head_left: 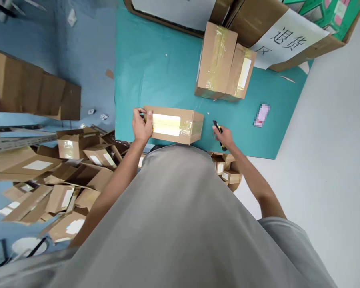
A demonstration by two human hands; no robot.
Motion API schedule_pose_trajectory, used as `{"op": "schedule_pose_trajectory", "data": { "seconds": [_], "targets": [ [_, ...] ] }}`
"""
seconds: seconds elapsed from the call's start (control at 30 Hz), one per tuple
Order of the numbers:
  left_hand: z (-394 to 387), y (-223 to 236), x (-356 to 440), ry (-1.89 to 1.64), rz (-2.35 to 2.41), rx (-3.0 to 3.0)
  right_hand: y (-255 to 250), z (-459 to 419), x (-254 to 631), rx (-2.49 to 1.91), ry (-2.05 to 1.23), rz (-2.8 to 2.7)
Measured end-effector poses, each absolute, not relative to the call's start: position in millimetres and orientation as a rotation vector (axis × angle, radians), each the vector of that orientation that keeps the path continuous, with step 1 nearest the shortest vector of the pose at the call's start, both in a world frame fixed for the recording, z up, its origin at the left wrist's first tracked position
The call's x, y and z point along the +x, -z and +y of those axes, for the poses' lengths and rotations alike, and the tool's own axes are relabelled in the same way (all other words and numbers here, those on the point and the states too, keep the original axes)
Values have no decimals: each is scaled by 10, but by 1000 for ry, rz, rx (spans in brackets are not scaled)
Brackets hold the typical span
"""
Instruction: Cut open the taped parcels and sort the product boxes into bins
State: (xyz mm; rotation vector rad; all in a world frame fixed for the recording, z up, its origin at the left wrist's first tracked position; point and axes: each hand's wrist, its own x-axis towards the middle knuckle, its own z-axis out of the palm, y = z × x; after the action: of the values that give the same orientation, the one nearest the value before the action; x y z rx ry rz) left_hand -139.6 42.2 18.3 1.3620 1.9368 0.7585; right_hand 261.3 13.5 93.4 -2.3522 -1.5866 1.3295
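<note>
Two bare hands in the head view, one at either side of a labelled carton (186, 120) lying on a teal table (165, 68), close in front of a grey shirt (180, 208). At the carton's left end, a left hand (142, 126) with fingers bent over the edge and thumb on the label (167, 125) side: a narrow hold on one end only. Just beyond the carton's right end, apart from it, a right hand (225, 137) with fingers closed around a black-and-yellow utility knife (216, 125), head pointing away from the shirt; impossible to tell, the length of any bared blade.

Past the carton and to its right, two taped boxes (216, 60) side by side, and behind them a large box (255, 20) with a paper sign (291, 38). Well to the carton's right, a pixelated item (261, 115), unrecognisable. Left of the carton, off the table, a heap of opened cartons (67, 144).

Possible trouble, by judgement: a cut to the left hand, from a stroke running leftward along the carton; a skid or twist, from the one-ended hold; damage to any contents, from too deep a push through the clear tape (197, 127); a drop over the near edge, from a hard pull toward the shirt.
</note>
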Motion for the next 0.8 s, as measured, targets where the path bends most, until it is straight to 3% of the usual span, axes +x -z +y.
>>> {"op": "schedule_pose_trajectory", "data": {
  "seconds": [0.17,0.53,0.63,0.8],
  "targets": [
    [389,-114,-1580,-745,1972,1335,-868,31,1805,-2173,-1522,-1070],
    [579,369,-1072,-381,1298,1330,-1551,169,2039,-2304,-1066,-1206],
    [705,230,-1131,-420,1235,1422,-1556,104,1911,-2370,-990,-1347],
    [910,-397,-1287,-606,1115,1387,-1539,-65,1588,-2411,-637,-1546]
  ]
}}
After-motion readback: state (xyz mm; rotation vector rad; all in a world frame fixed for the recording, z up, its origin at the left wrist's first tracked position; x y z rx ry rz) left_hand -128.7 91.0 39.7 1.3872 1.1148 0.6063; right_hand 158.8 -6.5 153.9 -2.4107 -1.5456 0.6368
